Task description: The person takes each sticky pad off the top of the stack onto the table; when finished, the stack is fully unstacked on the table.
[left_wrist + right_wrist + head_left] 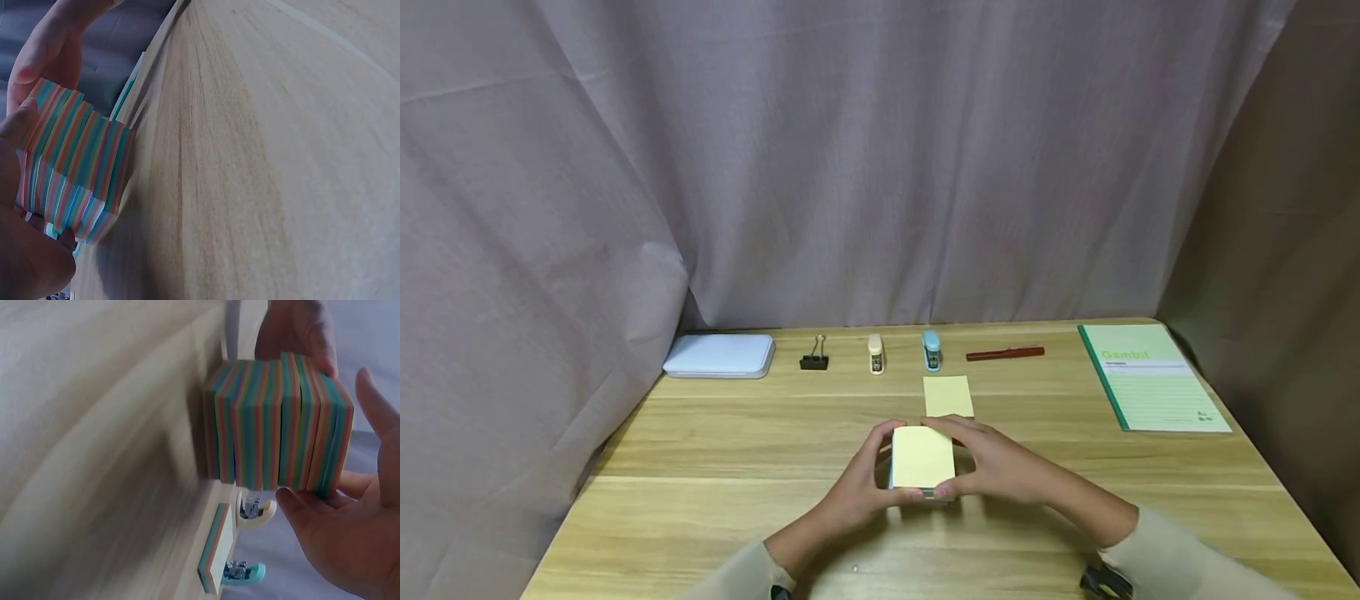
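Note block: a thick pad (922, 457) with a yellow top sheet and striped coloured edges is sitting on the bench (700, 467), held from both sides.
Left hand (857, 483): fingers are curling round the block's left side.
Right hand (1000, 467): fingers are wrapping its right and far sides.
Beyond the block: a thinner yellow pad (948, 396) is lying just behind it; further back, a cream stapler (876, 353) and a blue stapler (931, 350).

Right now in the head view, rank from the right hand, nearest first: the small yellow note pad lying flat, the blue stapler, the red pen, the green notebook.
1. Small yellow note pad, just beyond the right hand.
2. Blue stapler, back row, behind that pad.
3. Red pen, back row, further right.
4. Green notebook, far right corner.
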`<state>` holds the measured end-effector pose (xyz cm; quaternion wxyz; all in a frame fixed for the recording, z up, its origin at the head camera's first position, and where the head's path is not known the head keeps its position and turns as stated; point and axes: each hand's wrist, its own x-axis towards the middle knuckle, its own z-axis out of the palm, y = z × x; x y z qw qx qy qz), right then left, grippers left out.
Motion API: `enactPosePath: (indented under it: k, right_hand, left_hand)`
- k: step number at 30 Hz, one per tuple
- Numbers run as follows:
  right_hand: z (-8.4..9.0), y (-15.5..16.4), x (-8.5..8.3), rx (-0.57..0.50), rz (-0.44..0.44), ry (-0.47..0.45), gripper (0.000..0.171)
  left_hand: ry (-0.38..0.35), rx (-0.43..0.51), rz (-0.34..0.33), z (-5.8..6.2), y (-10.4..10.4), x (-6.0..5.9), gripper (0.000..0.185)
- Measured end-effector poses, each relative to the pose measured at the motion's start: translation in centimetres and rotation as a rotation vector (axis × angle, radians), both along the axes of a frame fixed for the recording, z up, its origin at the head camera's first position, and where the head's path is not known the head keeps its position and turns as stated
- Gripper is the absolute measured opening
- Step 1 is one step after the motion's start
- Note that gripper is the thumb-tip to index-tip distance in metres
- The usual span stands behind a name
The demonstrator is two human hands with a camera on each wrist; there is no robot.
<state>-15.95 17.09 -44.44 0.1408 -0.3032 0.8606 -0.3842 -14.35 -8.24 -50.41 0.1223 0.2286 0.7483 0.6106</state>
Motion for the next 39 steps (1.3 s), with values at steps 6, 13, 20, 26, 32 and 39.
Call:
enactPosePath:
  k: [6, 13, 20, 26, 32, 39]
  right_hand:
    - [-0.3, -0.5, 0.6, 0.002, -0.042, 0.045, 0.099]
    - [-0.7, -0.6, 0.7, -0.016, -0.061, 0.065, 0.09]
    - [-0.9, -0.6, 0.5, -0.014, -0.046, 0.14, 0.086]
    - [-0.7, -0.4, 0.2, 0.002, -0.027, 0.152, 0.084]
    - [-0.4, 0.4, -0.3, 0.003, -0.01, 0.098, 0.083]
    - [-0.4, 3.0, -1.2, -0.02, -0.025, 0.038, 0.084]
  left_hand:
    - [0.009, 0.005, -0.011, 0.1, 0.0, -0.2, 0.089]
    - [0.004, -0.009, -0.015, 0.2, 0.0, 0.0, 0.09]
    - [0.001, -0.025, -0.003, 0.2, -0.1, 0.0, 0.09]
    - [0.001, -0.025, 0.011, 0.2, -0.1, -0.1, 0.089]
    - [-0.008, -0.016, 0.017, 0.0, 0.0, -0.1, 0.09]
    - [-0.004, 0.0, 0.027, -0.4, 0.1, -0.1, 0.088]
